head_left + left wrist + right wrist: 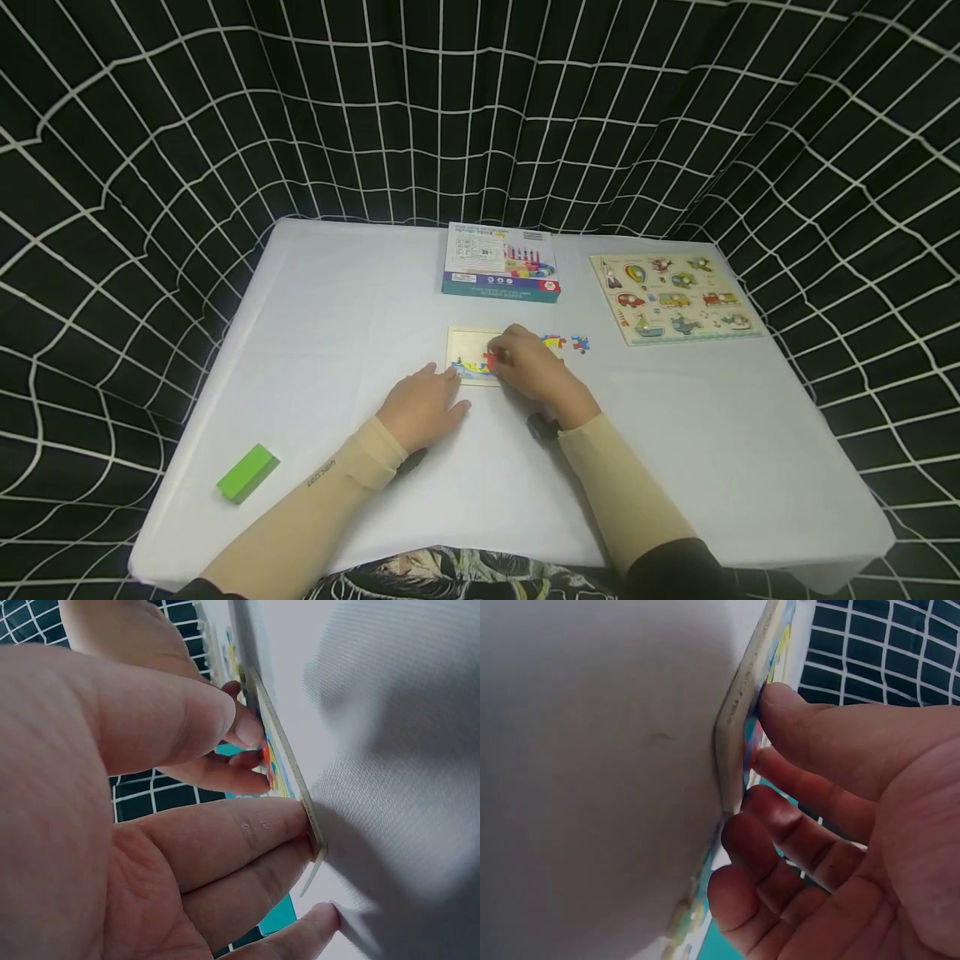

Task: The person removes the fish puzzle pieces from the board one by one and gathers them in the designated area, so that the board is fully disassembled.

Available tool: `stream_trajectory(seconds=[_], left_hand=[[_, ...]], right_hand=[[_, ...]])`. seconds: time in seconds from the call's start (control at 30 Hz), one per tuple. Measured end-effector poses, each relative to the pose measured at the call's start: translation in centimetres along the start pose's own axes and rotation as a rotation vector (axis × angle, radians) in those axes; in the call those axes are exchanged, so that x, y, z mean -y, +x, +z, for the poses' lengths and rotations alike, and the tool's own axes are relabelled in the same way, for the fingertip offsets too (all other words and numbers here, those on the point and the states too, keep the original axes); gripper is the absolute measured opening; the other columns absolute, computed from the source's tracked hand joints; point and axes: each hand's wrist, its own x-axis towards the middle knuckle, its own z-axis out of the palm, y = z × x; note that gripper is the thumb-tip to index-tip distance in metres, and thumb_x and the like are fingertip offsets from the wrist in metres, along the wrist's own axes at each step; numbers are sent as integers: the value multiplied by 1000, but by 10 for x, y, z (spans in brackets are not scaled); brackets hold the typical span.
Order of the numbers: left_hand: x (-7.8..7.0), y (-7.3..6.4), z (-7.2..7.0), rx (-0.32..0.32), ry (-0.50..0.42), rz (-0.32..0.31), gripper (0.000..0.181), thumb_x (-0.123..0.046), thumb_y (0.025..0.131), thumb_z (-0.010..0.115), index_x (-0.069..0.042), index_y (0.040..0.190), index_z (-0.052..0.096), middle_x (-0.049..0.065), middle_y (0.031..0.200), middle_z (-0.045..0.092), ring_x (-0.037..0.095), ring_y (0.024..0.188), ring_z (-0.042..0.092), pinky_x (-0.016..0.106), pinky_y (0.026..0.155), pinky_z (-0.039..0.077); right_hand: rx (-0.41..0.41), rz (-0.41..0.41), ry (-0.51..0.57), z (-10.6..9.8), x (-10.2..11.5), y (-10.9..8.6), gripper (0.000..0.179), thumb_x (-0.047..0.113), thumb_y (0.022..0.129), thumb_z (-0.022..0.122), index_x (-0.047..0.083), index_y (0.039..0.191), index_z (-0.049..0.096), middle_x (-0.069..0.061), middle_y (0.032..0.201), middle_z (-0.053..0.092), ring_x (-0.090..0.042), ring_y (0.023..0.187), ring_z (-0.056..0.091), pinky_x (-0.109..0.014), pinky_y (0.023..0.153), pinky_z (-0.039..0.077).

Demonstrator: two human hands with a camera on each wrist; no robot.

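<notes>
A small wooden jigsaw tray lies flat before me, with blue and yellow pieces along its near edge. My right hand reaches over its right part and pinches a red puzzle piece between thumb and fingers, low over the tray; the hand hides much of that side. At the tray's near left corner, my left hand touches the edge with outstretched fingertips. Its fingers press against the tray's rim in the left wrist view. Beyond the right hand lie a yellow-and-red piece and a blue-and-red piece.
Behind the tray lies a flat printed box. A larger wooden board with vehicle pictures is at the back right. A green block sits at the front left of the white-covered table. Black gridded curtains surround it.
</notes>
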Motion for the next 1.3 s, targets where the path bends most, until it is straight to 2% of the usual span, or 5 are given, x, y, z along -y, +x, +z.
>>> stream_trajectory(seconds=[0.37, 0.57, 0.93, 1.1, 1.3], left_hand=[[0, 0, 0, 5, -12, -8, 52, -39, 109, 64, 0, 143, 70, 16, 153, 66, 46, 147, 57, 61, 116, 53], [-2, -1, -1, 10, -15, -5, 53, -40, 109, 63, 0, 143, 69, 17, 153, 66, 47, 147, 57, 61, 117, 52], [-2, -1, 0, -1, -12, 1, 52, -39, 109, 64, 1, 142, 70, 18, 152, 66, 47, 146, 57, 61, 117, 52], [-2, -1, -1, 4, -26, -5, 52, -39, 109, 64, 1, 142, 70, 19, 153, 65, 48, 147, 56, 61, 119, 50], [-2, -1, -3, 6, -21, 1, 52, -38, 109, 63, 1, 143, 70, 19, 153, 65, 48, 147, 56, 61, 119, 50]], right_hand=[[68, 68, 34, -5, 2, 13, 21, 15, 98, 83, 13, 116, 72, -7, 116, 62, -25, 102, 62, -40, 95, 61], [40, 4, 60, -2, -2, 6, 8, 12, 102, 78, 13, 99, 71, -4, 100, 67, -23, 95, 60, -40, 91, 56], [-208, 30, 161, -22, -22, -13, 16, 10, 108, 68, 12, 119, 78, -8, 121, 76, -27, 105, 68, -47, 97, 60], [-232, 189, 184, -50, -58, -30, 29, 5, 111, 57, 8, 133, 76, -17, 135, 72, -37, 129, 65, -57, 112, 54], [-70, 368, 167, -64, -95, -50, 28, 10, 112, 58, 5, 133, 76, -21, 144, 69, -39, 132, 62, -60, 116, 50]])
